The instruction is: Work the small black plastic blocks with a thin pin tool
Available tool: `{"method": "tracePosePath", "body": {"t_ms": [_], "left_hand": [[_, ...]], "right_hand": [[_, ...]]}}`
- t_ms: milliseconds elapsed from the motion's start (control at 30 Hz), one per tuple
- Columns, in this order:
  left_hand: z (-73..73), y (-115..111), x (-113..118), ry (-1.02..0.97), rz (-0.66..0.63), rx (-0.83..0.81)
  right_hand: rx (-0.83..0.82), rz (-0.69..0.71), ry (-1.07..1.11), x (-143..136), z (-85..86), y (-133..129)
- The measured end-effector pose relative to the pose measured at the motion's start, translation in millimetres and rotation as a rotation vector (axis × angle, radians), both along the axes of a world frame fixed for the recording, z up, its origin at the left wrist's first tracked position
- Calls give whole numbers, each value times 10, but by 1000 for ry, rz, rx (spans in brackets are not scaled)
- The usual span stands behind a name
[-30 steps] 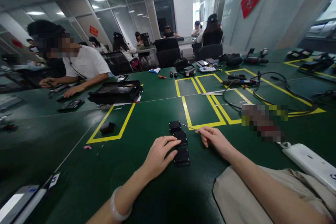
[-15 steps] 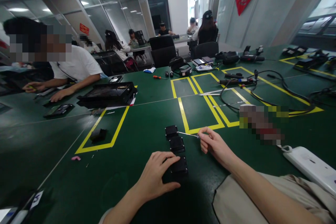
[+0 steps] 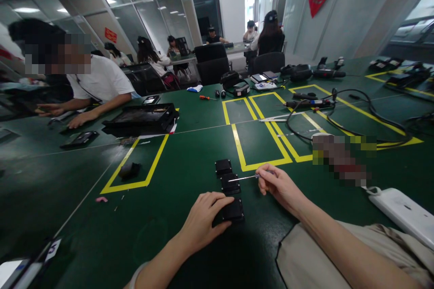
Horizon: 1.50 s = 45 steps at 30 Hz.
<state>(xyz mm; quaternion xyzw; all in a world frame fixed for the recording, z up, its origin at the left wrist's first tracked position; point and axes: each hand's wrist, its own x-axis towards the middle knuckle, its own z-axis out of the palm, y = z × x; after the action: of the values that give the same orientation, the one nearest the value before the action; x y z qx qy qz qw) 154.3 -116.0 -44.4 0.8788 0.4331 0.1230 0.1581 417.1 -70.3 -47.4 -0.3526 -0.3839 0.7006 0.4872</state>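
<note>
Three small square black cases with bright dots at their corners lie in a line on the green table: a far one [image 3: 223, 166], a middle one [image 3: 230, 182] and a near one [image 3: 233, 210]. My left hand [image 3: 206, 219] is closed around the left side of the near case, with fingertips on its top and thumb at its near edge. In a pinch, my right hand [image 3: 276, 183] holds a thin screwdriver [image 3: 246, 178] with a metal shaft; its handle is mostly hidden by the fingers. The shaft points left, its tip over the middle case.
A white power strip [image 3: 403, 214] lies at the right, near a blurred-out object. Black cables [image 3: 369, 113] loop behind it. Yellow tape [image 3: 239, 149] marks the table. Across at the left, a person [image 3: 101, 79] works beside a black tray-like housing [image 3: 140, 119].
The screwdriver's tip has moved from beside the far case toward me, over the middle case. My left thumb has drawn in to the near case. The view has shifted slightly.
</note>
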Motion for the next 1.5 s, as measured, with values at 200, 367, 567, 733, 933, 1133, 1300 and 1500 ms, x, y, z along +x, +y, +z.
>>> {"method": "tracePosePath", "body": {"t_ms": [200, 367, 567, 733, 933, 1133, 1300, 1500], "left_hand": [[-5, 0, 31, -9, 17, 8], [20, -27, 69, -9, 27, 18], [30, -53, 102, -33, 31, 23], [15, -66, 120, -58, 31, 43], [4, -87, 134, -80, 33, 74], [-25, -78, 133, -79, 31, 93], [-51, -67, 123, -85, 31, 87], [-46, -62, 122, -84, 29, 75]], "right_hand": [[1, 36, 19, -5, 12, -11], [19, 42, -17, -15, 50, -33], [155, -51, -137, 19, 123, -17], [338, -149, -371, 7, 340, -79], [711, -195, -873, -219, 557, -343], [810, -190, -907, -273, 397, -455], [856, -176, -932, -258, 327, -477], [872, -205, -926, -248, 342, -494]]}}
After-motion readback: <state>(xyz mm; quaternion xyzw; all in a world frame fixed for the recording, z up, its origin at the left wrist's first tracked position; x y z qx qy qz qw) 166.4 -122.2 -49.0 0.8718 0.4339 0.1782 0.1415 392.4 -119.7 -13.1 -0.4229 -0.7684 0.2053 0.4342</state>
